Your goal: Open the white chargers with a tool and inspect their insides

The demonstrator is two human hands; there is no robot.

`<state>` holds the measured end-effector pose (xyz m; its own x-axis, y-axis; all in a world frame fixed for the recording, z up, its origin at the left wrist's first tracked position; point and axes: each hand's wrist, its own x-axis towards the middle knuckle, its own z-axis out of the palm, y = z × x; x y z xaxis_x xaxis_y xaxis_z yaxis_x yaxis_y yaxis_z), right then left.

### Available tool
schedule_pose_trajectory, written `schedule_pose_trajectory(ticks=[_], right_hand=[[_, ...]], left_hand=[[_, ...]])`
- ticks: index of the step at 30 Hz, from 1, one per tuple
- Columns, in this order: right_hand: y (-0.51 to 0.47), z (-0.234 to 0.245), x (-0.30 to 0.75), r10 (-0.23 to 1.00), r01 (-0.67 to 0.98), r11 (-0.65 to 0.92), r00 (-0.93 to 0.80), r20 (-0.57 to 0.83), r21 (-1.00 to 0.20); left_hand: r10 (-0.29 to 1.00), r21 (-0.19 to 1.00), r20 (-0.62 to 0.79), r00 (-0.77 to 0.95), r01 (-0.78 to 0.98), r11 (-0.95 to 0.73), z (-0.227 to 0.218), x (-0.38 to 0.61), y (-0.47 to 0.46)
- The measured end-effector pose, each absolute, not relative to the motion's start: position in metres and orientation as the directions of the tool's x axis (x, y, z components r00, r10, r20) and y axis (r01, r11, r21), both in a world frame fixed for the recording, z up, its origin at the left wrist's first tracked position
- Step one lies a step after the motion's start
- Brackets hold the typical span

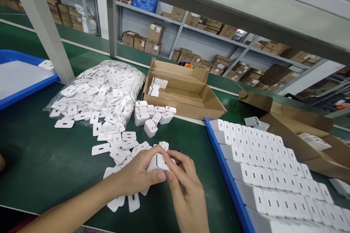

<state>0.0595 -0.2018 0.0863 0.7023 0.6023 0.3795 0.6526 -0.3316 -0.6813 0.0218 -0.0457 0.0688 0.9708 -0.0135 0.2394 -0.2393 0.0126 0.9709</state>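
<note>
My left hand [136, 171] is closed around a white charger block [156, 162], held just above the bench. A dark line runs along the edge of its end face, where a white end plate seems to sit. The fingers of my right hand [186, 182] press on that end of the block and partly cover it. Something thin and dark shows beside the right fingers, too hidden to name. Loose white end plates [100, 149] with slots lie under and left of my hands. Several white charger blocks with prongs [150, 128] stand behind them.
A clear bag of end plates [104, 87] lies at the back left. An open cardboard box [186, 107] stands behind the chargers. On the right, a blue tray [228, 178] holds rows of chargers [262, 174], near another box [295, 142]. A metal post [43, 25] rises at left.
</note>
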Motion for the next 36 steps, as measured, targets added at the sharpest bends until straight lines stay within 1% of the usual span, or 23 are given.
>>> schedule_pose_trajectory(ticks=[4,5,7,9,11,13,15,16,18,19,21,23,25,27,29,31,32,33,35,36], right_hand=[[-0.200,0.080,0.045,0.608,0.632,-0.345,0.714,0.347,-0.694],[-0.200,0.080,0.044,0.628,0.621,-0.336,0.708,0.323,-0.708],[-0.202,0.084,0.045,0.666,0.562,-0.295,0.701,0.256,-0.772],[-0.204,0.089,0.049,0.635,0.448,-0.240,0.743,0.210,-0.861],[-0.204,0.093,0.052,0.546,0.310,-0.182,0.821,0.166,-0.933],[-0.201,0.094,0.052,0.499,0.155,-0.130,0.864,0.071,-0.979],[-0.196,0.093,0.049,0.529,-0.024,-0.056,0.847,-0.050,-0.998],[-0.193,0.091,0.048,0.549,-0.103,-0.013,0.831,-0.093,-0.995],[-0.188,0.088,0.045,0.572,-0.207,0.046,0.807,-0.144,-0.977],[-0.186,0.087,0.045,0.578,-0.218,0.056,0.803,-0.147,-0.974],[-0.183,0.084,0.045,0.589,-0.178,0.046,0.800,-0.117,-0.983],[-0.183,0.082,0.046,0.592,-0.116,0.040,0.803,-0.070,-0.992],[-0.185,0.081,0.048,0.571,-0.072,0.047,0.820,-0.032,-0.996],[-0.187,0.080,0.052,0.529,-0.026,0.039,0.849,-0.001,-0.999],[-0.191,0.080,0.056,0.470,0.073,0.011,0.880,0.070,-0.997],[-0.194,0.083,0.061,0.413,0.194,-0.048,0.897,0.157,-0.980],[-0.195,0.085,0.062,0.390,0.250,-0.079,0.899,0.201,-0.965],[-0.196,0.086,0.064,0.375,0.294,-0.109,0.897,0.234,-0.950],[-0.197,0.089,0.065,0.367,0.347,-0.150,0.889,0.274,-0.926],[-0.197,0.089,0.065,0.368,0.361,-0.158,0.885,0.284,-0.919]], left_hand=[[0.030,0.954,0.299,0.954,-0.300,0.017,0.070,0.021,-0.047],[0.047,0.948,0.317,0.947,-0.318,0.014,0.069,0.020,-0.048],[0.093,0.934,0.356,0.930,-0.357,0.001,0.066,0.020,-0.049],[0.139,0.919,0.393,0.909,-0.394,-0.021,0.063,0.019,-0.051],[0.155,0.911,0.413,0.898,-0.411,-0.044,0.061,0.019,-0.053],[0.156,0.903,0.430,0.889,-0.424,-0.070,0.061,0.018,-0.054],[0.156,0.880,0.475,0.866,-0.464,-0.103,0.062,0.018,-0.054],[0.162,0.854,0.519,0.840,-0.501,-0.137,0.063,0.018,-0.054],[0.169,0.774,0.626,0.762,-0.581,-0.251,0.063,0.018,-0.053],[0.164,0.729,0.671,0.723,-0.603,-0.322,0.063,0.019,-0.052],[0.136,0.656,0.724,0.676,-0.614,-0.440,0.061,0.019,-0.051],[0.097,0.632,0.726,0.681,-0.603,-0.487,0.060,0.018,-0.050],[0.061,0.662,0.683,0.728,-0.582,-0.472,0.059,0.017,-0.050],[0.055,0.754,0.577,0.815,-0.505,-0.421,0.060,0.015,-0.051],[0.073,0.881,0.382,0.921,-0.339,-0.329,0.062,0.015,-0.052],[0.071,0.973,0.161,0.984,-0.146,-0.180,0.067,0.015,-0.052],[0.056,0.994,0.074,0.996,-0.069,-0.086,0.069,0.016,-0.052],[0.040,1.000,0.017,0.999,-0.018,0.012,0.071,0.016,-0.052],[0.026,0.985,-0.020,0.999,0.016,0.173,0.074,0.018,-0.052],[0.032,0.977,-0.023,0.999,0.015,0.215,0.075,0.018,-0.052]])
